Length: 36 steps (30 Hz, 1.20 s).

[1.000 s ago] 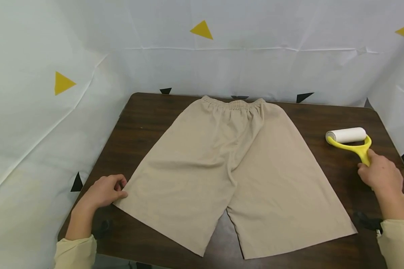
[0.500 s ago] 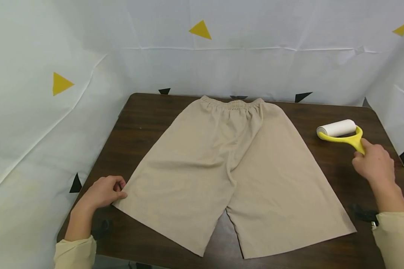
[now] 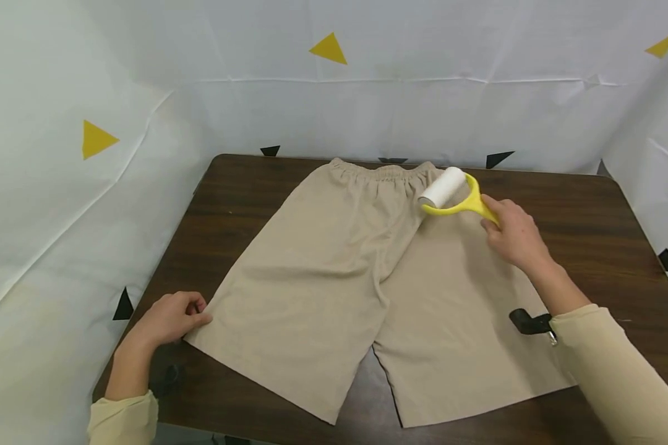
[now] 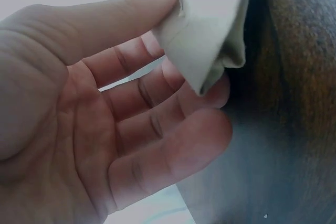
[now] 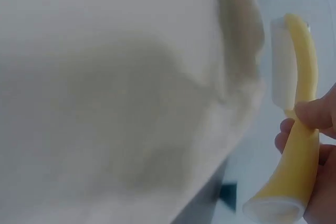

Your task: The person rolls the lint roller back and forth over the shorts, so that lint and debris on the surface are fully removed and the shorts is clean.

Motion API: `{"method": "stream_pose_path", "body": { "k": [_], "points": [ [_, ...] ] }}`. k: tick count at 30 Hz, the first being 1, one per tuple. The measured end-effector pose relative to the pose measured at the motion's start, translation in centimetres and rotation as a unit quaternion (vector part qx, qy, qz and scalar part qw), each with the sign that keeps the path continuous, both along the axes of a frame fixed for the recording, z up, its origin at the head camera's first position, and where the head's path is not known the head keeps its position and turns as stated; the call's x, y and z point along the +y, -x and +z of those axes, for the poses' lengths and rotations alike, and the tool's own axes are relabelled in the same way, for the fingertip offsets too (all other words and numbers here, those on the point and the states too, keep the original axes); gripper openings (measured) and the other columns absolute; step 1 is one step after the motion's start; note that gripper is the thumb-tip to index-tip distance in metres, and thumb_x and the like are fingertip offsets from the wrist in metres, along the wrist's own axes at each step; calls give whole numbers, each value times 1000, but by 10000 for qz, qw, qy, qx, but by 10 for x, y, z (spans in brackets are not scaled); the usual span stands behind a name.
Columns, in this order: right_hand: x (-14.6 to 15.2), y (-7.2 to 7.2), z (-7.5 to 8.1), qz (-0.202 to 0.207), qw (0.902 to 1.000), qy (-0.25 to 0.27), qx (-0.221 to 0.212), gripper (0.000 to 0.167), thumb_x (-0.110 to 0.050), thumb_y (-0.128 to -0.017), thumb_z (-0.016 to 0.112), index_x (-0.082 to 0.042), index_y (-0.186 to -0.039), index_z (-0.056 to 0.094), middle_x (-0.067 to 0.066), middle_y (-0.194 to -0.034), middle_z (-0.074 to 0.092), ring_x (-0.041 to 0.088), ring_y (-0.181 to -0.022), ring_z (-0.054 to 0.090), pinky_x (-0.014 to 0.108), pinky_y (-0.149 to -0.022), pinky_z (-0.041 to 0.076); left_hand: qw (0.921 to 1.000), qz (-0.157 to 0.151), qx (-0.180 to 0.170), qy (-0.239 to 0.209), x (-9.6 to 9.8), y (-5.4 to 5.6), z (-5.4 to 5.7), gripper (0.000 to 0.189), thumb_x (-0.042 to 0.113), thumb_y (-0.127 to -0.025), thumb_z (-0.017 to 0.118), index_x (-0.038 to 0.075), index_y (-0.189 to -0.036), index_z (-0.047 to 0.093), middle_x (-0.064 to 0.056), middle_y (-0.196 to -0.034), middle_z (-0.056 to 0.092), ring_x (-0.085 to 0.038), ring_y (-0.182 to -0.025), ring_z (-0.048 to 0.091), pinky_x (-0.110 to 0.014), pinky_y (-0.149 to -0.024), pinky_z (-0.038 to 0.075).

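Since a second ago, we see the white roller point(image 3: 446, 186) carried leftward over the shorts point(image 3: 312, 296). At left, the left hand point(image 3: 169, 318) pinches their lower corner, thumb point(image 4: 115, 22) against fingers point(image 4: 173, 150); they lie spread across the table point(image 3: 239, 185). At right, the right hand point(image 3: 516, 235) holds the roller's yellow handle point(image 5: 296, 166), fingers curled round it.

I'm in what looks like a small staged set-up, the sort found in a lab or studio: creased white sheeting point(image 3: 401, 117) rises behind my dark wood-grain table point(image 3: 245, 204) and along both sides. Yellow triangles point(image 3: 330, 49) dot the sheeting higher up, and black triangles point(image 3: 496, 159) sit lower, by the table's edges. What room lies beyond, I cannot tell.
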State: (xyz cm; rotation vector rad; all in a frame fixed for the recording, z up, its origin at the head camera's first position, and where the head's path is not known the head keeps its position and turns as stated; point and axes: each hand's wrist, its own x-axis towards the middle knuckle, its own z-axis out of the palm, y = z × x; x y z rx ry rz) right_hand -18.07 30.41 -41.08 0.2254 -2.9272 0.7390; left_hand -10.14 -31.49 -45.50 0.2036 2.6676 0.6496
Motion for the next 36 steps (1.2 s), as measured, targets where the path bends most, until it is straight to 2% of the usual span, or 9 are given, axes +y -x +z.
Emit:
{"method": "stream_pose_path", "body": {
  "k": [6,9,12,18,24,27,32,36],
  "points": [
    [-57,29,-6,901,9950,-9,432,48,3,-91,58,5,-138,49,28,-114,57,42,-101,53,57,-83,40,9999,-74,74,48,1,0,-2,16,21,-89,71,10,-87,60,0,-71,55,-15,-50,51,-34,-49,43],
    [-86,45,-11,1214,9916,-48,435,48,1,-92,59,4,-139,49,26,-116,57,42,-104,53,56,-87,40,9999,-37,76,85,1,0,-2,17,20,-88,72,10,-86,59,0,-70,54,-15,-50,51,-33,-49,43],
    [-113,59,-14,1397,9898,-77,266,48,-2,-94,58,1,-141,48,24,-119,57,40,-107,53,54,-91,39,10000,55,25,79,2,0,-1,17,19,-87,73,10,-85,59,0,-70,54,-15,-49,51,-34,-47,44],
    [-157,80,-21,1555,9874,-305,61,49,-5,-95,57,-2,-142,48,20,-110,59,36,-95,55,50,-86,41,9999,131,-21,102,4,0,0,17,19,-87,73,9,-85,59,-1,-70,55,-15,-48,51,-34,-47,43],
    [-187,91,-30,1590,9847,-636,-333,52,-4,-94,54,-6,-145,45,18,-118,58,35,-108,54,49,-91,39,9998,133,-22,150,3,1,-1,17,20,-87,73,10,-84,59,-1,-70,54,-15,-49,51,-33,-47,43],
    [-196,94,-32,1570,9839,-741,-435,51,-7,-96,53,-7,-146,44,16,-117,58,33,-108,53,48,-90,39,9998,140,-18,164,3,2,-1,17,20,-86,73,11,-84,59,0,-69,54,-15,-49,52,-33,-47,43],
    [-200,94,-32,1487,9834,-917,-494,49,-10,-98,52,-8,-147,44,14,-116,58,31,-108,53,46,-89,39,9998,146,-30,161,4,1,0,18,20,-87,73,11,-84,59,0,-70,54,-16,-48,51,-34,-47,42],
    [-193,93,-30,1426,9817,-1129,-561,52,-9,-96,54,-10,-147,43,15,-122,56,32,-114,52,48,-93,39,9997,182,-49,177,4,0,1,18,21,-87,73,10,-85,59,-1,-70,54,-16,-49,51,-34,-47,42]
  ]
}}
